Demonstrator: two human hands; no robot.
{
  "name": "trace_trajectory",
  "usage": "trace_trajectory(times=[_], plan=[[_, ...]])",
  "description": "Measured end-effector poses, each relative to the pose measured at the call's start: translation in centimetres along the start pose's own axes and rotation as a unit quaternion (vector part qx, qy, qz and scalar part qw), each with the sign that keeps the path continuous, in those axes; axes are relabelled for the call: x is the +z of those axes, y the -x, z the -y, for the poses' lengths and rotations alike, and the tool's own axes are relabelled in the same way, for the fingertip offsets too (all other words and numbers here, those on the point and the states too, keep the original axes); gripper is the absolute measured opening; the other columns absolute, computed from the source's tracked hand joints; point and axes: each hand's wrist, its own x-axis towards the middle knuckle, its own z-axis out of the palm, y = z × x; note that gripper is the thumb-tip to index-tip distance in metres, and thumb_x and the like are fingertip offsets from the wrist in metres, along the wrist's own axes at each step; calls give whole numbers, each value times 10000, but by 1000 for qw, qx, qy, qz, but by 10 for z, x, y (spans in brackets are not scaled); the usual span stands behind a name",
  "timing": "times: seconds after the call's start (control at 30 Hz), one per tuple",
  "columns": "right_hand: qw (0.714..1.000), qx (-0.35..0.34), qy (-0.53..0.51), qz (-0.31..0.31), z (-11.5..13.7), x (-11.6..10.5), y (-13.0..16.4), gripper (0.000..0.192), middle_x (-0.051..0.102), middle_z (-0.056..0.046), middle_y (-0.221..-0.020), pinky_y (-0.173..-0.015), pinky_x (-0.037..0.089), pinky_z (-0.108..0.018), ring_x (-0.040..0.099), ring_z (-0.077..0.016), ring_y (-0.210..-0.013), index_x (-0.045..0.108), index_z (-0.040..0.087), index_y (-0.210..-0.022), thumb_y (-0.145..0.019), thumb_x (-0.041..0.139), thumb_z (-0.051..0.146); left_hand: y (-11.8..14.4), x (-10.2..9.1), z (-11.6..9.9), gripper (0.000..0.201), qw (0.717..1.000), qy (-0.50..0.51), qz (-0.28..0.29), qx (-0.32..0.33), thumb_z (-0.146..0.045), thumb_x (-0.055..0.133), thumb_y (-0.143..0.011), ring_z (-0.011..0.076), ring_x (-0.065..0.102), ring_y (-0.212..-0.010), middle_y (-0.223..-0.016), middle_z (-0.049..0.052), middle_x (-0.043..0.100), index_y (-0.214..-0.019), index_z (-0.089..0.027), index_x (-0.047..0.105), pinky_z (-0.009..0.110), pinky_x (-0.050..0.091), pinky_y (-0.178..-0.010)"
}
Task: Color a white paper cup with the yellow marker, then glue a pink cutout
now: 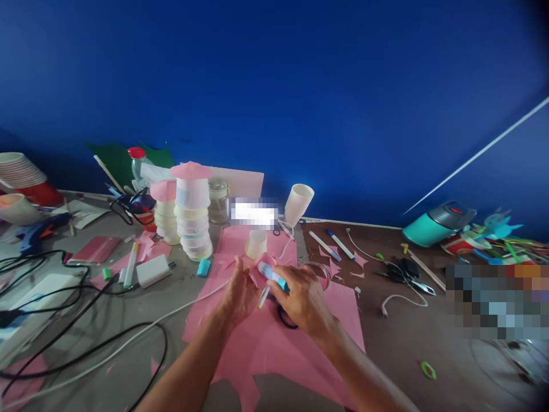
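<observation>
My left hand (241,290) holds a small piece of pink paper (258,277) between thumb and fingers, in front of my body. My right hand (303,294) is closed round a glue stick (274,276) with a blue end, tilted over that paper. Below the two hands lie a large pink paper sheet (274,355), a white pen-like stick (263,297) and the black loop (286,317) of something partly hidden. Just beyond my hands stands a single white paper cup (256,244), upside down on the sheet.
At the left rise towers of stacked paper cups (193,217) with pink tops. Dark cables (128,337) and a blue glue gun (45,232) lie farther left. Markers (341,243), scissors (418,283) and a teal bottle (437,226) are on the right. A blue wall (274,103) stands behind.
</observation>
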Motion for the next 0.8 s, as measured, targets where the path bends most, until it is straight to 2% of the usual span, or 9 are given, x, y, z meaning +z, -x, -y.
trace_trajectory(times=[0.17, 0.27, 0.37, 0.5, 0.57, 0.7, 0.8], plan=[[998, 63, -9, 6, 2, 5, 1, 150, 790, -37, -760, -657, 394, -290, 676, -181, -629, 699, 199, -934, -973, 565, 256, 0, 2, 0, 665, 1000, 21, -1, -4, -668, 597, -856, 275, 671, -1115, -1068, 153, 773, -1122, -72, 727, 334, 489, -999], [1000, 22, -14, 6, 3, 7, 1, 141, 761, -34, -763, -716, 401, -295, 676, -180, -695, 699, 206, -981, -967, 559, 193, 1, 2, -3, 680, 1000, 24, 20, 3, -684, 546, -878, 268, 686, -1045, -1052, 155, 773, -1095, -69, 739, 340, 505, -956], [999, -39, -4, 3, 3, 5, 0, 243, 707, -63, -855, -744, 424, -316, 652, -200, -782, 702, 217, -1061, -936, 530, 101, 2, 4, -6, 671, 999, 35, 38, 6, -681, 525, -891, 229, 696, -873, -938, 135, 775, -1023, -66, 757, 321, 518, -872], [997, -67, -31, 18, 1, 0, 1, 293, 622, -83, -982, -747, 486, -320, 610, -198, -802, 720, 227, -959, -887, 502, 47, 3, 6, -5, 631, 997, 67, 38, 0, -652, 528, -908, 168, 649, -686, -744, 84, 741, -917, -69, 768, 273, 511, -751], [995, -81, -57, 28, -2, -1, 1, 307, 611, -91, -1059, -767, 519, -322, 619, -200, -845, 711, 223, -973, -874, 491, 33, 3, 6, -4, 623, 996, 80, 33, -6, -639, 525, -917, 169, 652, -690, -734, 85, 741, -913, -66, 769, 269, 510, -737], [993, -69, -94, 5, -8, -4, -1, 420, 634, -90, -1042, -797, 557, -327, 644, -215, -906, 612, 232, -1228, -899, 453, 23, 4, 4, -5, 637, 996, 88, 7, -12, -613, 476, -952, 221, 710, -868, -919, 146, 789, -1011, -45, 758, 311, 524, -847], [990, -62, -125, -3, -8, -10, -3, 381, 647, -83, -1032, -827, 567, -330, 658, -212, -918, 600, 236, -1208, -911, 474, 33, 4, 0, -8, 638, 995, 99, 7, -26, -599, 457, -966, 233, 724, -911, -990, 160, 791, -1113, -41, 728, 328, 530, -878]])
